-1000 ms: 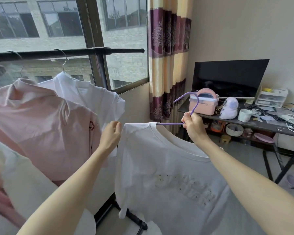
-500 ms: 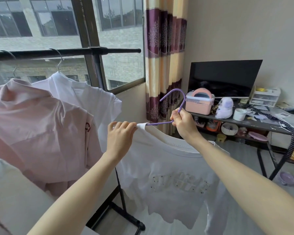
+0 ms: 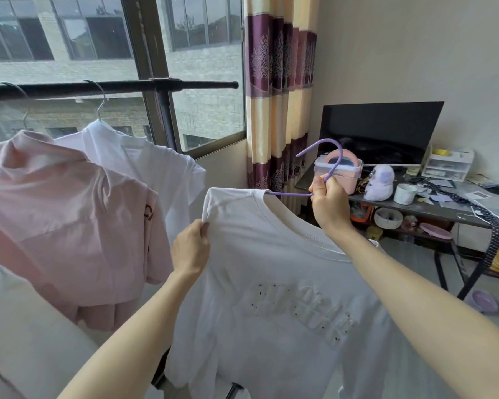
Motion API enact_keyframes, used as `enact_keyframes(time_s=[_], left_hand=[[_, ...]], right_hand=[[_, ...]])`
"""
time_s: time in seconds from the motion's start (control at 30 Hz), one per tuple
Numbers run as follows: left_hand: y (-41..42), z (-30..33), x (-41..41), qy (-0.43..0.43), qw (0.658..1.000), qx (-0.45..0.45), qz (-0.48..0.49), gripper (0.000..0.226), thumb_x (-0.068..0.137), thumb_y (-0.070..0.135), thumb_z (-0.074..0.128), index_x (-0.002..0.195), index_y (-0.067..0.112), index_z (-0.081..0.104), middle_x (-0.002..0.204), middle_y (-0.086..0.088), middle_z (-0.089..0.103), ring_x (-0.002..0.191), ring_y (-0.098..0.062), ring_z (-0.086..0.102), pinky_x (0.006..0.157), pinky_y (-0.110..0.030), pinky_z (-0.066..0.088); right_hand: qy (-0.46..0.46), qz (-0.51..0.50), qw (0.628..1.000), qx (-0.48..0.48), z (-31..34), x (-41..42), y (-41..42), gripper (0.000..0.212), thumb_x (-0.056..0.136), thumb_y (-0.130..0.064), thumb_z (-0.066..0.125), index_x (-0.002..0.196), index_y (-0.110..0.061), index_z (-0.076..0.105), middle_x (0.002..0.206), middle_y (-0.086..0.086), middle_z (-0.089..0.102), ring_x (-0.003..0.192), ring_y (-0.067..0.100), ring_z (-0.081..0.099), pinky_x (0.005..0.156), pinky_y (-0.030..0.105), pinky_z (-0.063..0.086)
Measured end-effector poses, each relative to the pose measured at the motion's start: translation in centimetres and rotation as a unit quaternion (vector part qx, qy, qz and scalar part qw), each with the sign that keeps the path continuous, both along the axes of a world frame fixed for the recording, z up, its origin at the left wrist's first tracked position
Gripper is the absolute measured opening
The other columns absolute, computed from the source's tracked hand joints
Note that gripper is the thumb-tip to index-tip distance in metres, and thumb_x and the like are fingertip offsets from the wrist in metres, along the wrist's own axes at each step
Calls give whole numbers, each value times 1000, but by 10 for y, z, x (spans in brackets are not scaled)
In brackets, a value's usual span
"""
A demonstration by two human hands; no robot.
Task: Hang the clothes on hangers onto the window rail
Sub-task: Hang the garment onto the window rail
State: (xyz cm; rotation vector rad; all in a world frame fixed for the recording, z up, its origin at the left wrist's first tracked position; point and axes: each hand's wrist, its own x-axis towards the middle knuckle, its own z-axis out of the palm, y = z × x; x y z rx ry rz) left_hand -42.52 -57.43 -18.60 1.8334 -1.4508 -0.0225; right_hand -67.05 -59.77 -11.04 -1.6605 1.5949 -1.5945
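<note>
Window rail (image 3: 113, 87) w/ a pink top (image 3: 69, 226) & white shirt (image 3: 162, 171) hung has bare bar near its end, so right hand (image 3: 330, 207) grips the hanger (image 3: 323, 165) neck, hook up, while left hand (image 3: 192, 249) pinches the tee (image 3: 271, 298) shoulder, prob. to square it, tee held below & right of rail.

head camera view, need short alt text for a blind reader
A person holds a white T-shirt on a purple hanger, right hand gripping the hanger, left hand pinching the shoulder. A black rail by the window holds a pink shirt and a white one.
</note>
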Motion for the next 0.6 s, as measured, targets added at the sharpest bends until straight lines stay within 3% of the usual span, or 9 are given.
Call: enact_keyframes(time_s=[0.07, 0.13, 0.23, 0.33, 0.43, 0.53, 0.6], left_hand=[[1, 7, 9, -7, 1000, -24, 12, 28, 97, 22, 38, 71, 11, 41, 81, -12, 59, 73, -34, 48, 61, -35, 31], [0, 11, 20, -8, 999, -36, 11, 25, 96, 21, 38, 76, 12, 51, 89, -11, 58, 83, -36, 53, 68, -38, 36], [-4, 15, 39, 27, 999, -7, 21, 26, 95, 23, 39, 102, 17, 64, 108, -10, 56, 103, -34, 53, 89, -43, 40], [-7, 13, 50, 27, 998, 60, 8, 35, 91, 25, 42, 123, 27, 57, 124, -5, 49, 116, -26, 50, 101, -49, 35], [-5, 18, 40, 51, 998, 8, -26, 38, 91, 24, 44, 129, 24, 52, 126, -6, 51, 115, -24, 52, 99, -47, 38], [5, 24, 17, -16, 991, -78, -111, 36, 92, 27, 48, 127, 18, 54, 121, -6, 56, 111, -25, 55, 94, -45, 42], [12, 19, 3, -32, 984, -96, -147, 46, 90, 33, 52, 133, 17, 46, 125, -5, 52, 112, -24, 53, 93, -43, 44]], right_hand=[[19, -6, 1000, 12, -2, -7, 0, 32, 99, -27, 33, 68, -24, 44, 64, -9, 49, 71, 22, 51, 73, 38, 42], [41, -6, 999, 21, -5, -12, 1, 33, 99, -27, 33, 67, -23, 43, 64, -8, 50, 73, 24, 51, 73, 38, 41], [57, 4, 998, 14, -8, -13, 4, 36, 99, -26, 34, 64, -22, 42, 62, -6, 50, 71, 26, 51, 73, 42, 43], [25, 23, 999, 0, -8, -9, 4, 35, 99, -24, 35, 64, -25, 42, 62, -9, 48, 69, 23, 50, 75, 46, 45], [36, 37, 999, 3, -10, -2, 6, 35, 98, -25, 36, 64, -27, 43, 63, -10, 49, 69, 22, 51, 75, 44, 45], [56, 53, 997, 14, -11, 6, 9, 35, 99, -25, 37, 64, -27, 43, 65, -11, 50, 71, 21, 52, 74, 40, 44], [57, 54, 997, 17, -7, 8, 10, 35, 99, -25, 36, 65, -26, 43, 65, -12, 49, 72, 20, 51, 73, 38, 43]])
